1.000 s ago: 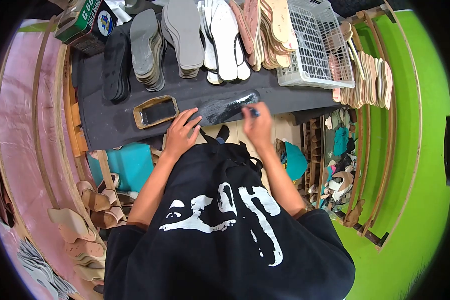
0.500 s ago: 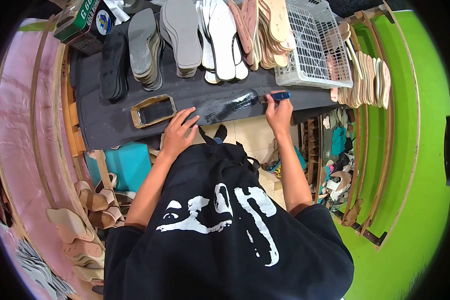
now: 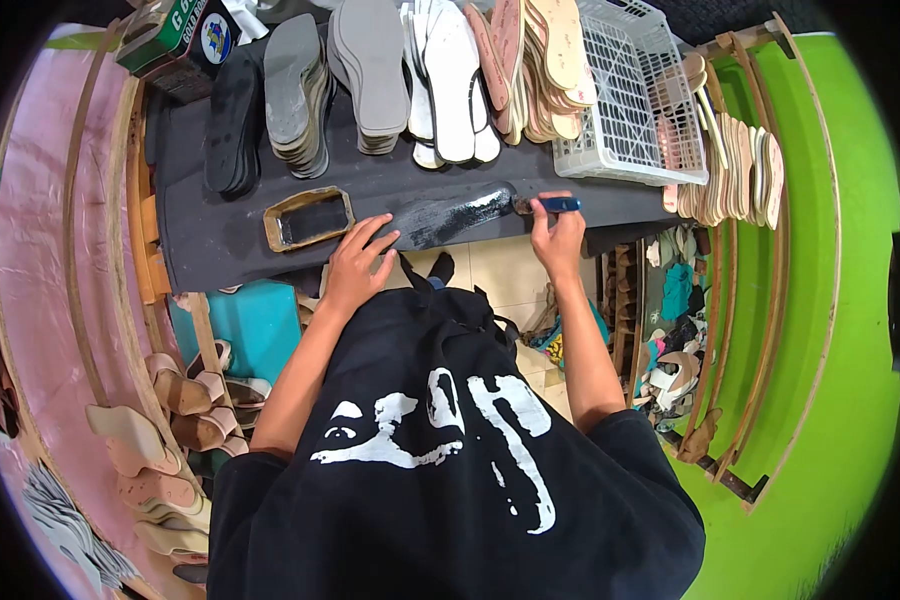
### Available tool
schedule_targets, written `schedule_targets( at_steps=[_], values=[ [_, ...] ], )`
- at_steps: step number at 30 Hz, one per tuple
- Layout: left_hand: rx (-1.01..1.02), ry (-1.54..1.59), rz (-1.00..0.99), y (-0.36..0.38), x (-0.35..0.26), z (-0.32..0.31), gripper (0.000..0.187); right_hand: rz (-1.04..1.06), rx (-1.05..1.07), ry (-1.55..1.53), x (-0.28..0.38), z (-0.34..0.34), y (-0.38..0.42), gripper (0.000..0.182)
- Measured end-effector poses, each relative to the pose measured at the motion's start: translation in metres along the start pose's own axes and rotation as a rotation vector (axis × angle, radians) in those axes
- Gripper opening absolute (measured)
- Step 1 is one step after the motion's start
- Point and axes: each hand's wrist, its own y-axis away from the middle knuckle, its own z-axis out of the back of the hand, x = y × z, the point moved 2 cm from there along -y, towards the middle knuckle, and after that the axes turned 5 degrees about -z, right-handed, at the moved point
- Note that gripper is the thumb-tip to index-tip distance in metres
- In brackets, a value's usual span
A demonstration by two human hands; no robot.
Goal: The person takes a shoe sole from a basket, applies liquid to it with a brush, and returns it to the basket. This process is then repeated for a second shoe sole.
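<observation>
A dark shoe sole (image 3: 438, 222) lies on the black-covered workbench, its surface streaked with shiny wet coating toward the right end. My left hand (image 3: 358, 265) rests with spread fingers at the sole's left end, next to a tan-rimmed, eight-sided tray (image 3: 270, 232) with a dark inside. In my right hand (image 3: 558, 240) is a brush (image 3: 562, 204) with a blue handle. Its head is at the right end of the sole; the bristles are hard to make out.
Behind the sole stand stacks of black (image 3: 233, 125), grey (image 3: 368, 85), white (image 3: 453, 90) and beige soles (image 3: 555, 50). A white plastic crate (image 3: 630, 120) sits at the back right, a green tin (image 3: 185, 45) at the back left. Wooden racks (image 3: 760, 250) flank both sides.
The brush has moved slightly down and left at the sole's right end. My left hand stays in place. The camera view has tilted a little.
</observation>
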Motion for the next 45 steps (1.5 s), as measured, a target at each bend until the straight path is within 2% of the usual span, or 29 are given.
schedule_targets(
  at_steps=[2, 5, 9, 11, 16, 19, 21, 22, 24, 25, 27, 28, 31, 33, 35, 37, 38, 40, 41, 45],
  values=[
    [0.002, 0.007, 0.006, -0.001, 0.0, 0.0, 0.031, 0.053, 0.009, 0.019, 0.003, 0.001, 0.003, 0.012],
    [0.002, 0.006, 0.0, 0.0, 0.0, -0.001, 0.03, -0.038, -0.083, -0.025, -0.002, -0.005, -0.005, 0.011],
    [-0.011, -0.006, -0.003, 0.001, 0.001, -0.003, 0.029, 0.009, -0.101, 0.005, 0.008, -0.014, -0.016, 0.011],
    [-0.013, -0.014, -0.004, 0.0, 0.001, -0.002, 0.029, -0.035, 0.017, -0.016, 0.013, -0.015, -0.02, 0.012],
    [-0.016, -0.007, -0.001, 0.001, 0.001, -0.004, 0.029, 0.096, -0.084, 0.013, 0.014, -0.019, -0.027, 0.01],
    [-0.014, -0.008, -0.003, 0.002, 0.002, -0.004, 0.029, 0.052, 0.042, -0.036, 0.016, -0.021, -0.027, 0.011],
    [-0.011, -0.004, 0.002, 0.002, 0.002, -0.005, 0.029, 0.098, -0.083, 0.016, 0.016, -0.024, -0.031, 0.012],
    [-0.01, -0.006, 0.005, 0.002, 0.002, -0.003, 0.029, 0.102, -0.08, 0.012, 0.018, -0.025, -0.03, 0.012],
    [-0.009, -0.005, 0.004, 0.003, 0.002, -0.002, 0.029, -0.07, 0.027, -0.037, 0.026, -0.027, -0.03, 0.012],
    [-0.007, 0.004, -0.001, 0.002, 0.002, -0.002, 0.029, -0.068, 0.026, -0.038, 0.021, -0.03, -0.033, 0.012],
    [-0.001, 0.006, 0.002, 0.001, 0.001, -0.002, 0.029, 0.103, -0.097, 0.026, 0.012, -0.029, -0.04, 0.012],
    [0.002, 0.005, 0.007, 0.001, 0.001, -0.001, 0.029, 0.102, -0.098, 0.027, 0.008, -0.029, -0.04, 0.012],
    [0.021, 0.006, 0.005, 0.001, 0.001, 0.0, 0.029, 0.078, -0.046, 0.005, 0.016, -0.029, -0.044, 0.012],
    [0.015, -0.002, -0.003, 0.001, 0.0, -0.001, 0.03, 0.032, 0.101, -0.016, 0.026, -0.029, -0.042, 0.012],
    [0.008, -0.008, -0.005, 0.001, -0.002, -0.002, 0.03, -0.011, 0.081, -0.018, 0.026, -0.031, -0.044, 0.012],
    [0.036, -0.003, 0.015, 0.001, -0.003, -0.002, 0.031, 0.127, -0.035, 0.045, 0.022, -0.037, -0.045, 0.013],
    [0.036, -0.007, 0.017, 0.002, -0.003, -0.001, 0.031, 0.129, -0.033, 0.041, 0.029, -0.039, -0.043, 0.013],
    [0.014, 0.003, 0.015, 0.0, -0.005, -0.002, 0.028, 0.154, 0.113, -0.055, 0.044, -0.042, -0.036, 0.012],
    [0.013, 0.007, 0.013, -0.003, -0.006, -0.003, 0.028, 0.154, 0.111, -0.051, 0.041, -0.041, -0.039, 0.012],
    [0.049, 0.052, 0.098, -0.004, -0.006, 0.002, 0.026, -0.171, -0.017, -0.009, 0.027, -0.039, -0.046, 0.012]
  ],
)
